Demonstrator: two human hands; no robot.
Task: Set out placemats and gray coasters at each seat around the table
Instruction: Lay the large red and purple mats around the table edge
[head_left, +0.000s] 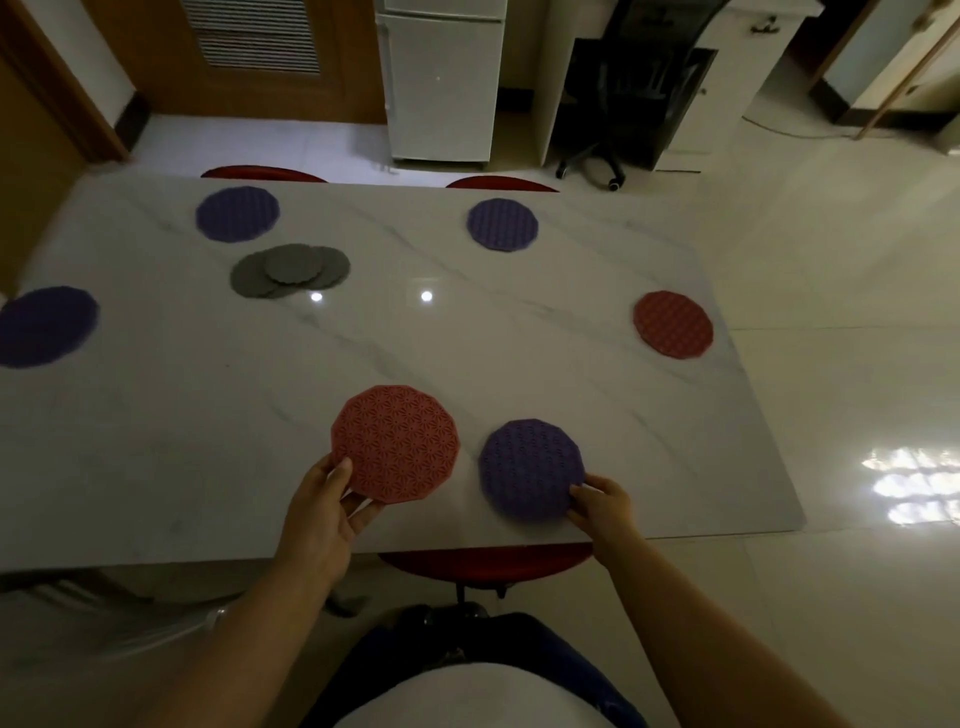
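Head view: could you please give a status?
Left hand grips round red patterned placemat; right hand pinches round purple placemat. Gray scalloped coasters piled, undistributed. Nothing blocking.

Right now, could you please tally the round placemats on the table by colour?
Purple placemats: 4, one held by the right hand
Red placemats: 2, one held by the left hand
Total: 6

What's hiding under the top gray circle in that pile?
More gray coasters fan out beneath the top gray coaster, lying on the white table. Their middles are covered, so I cannot count them surely.
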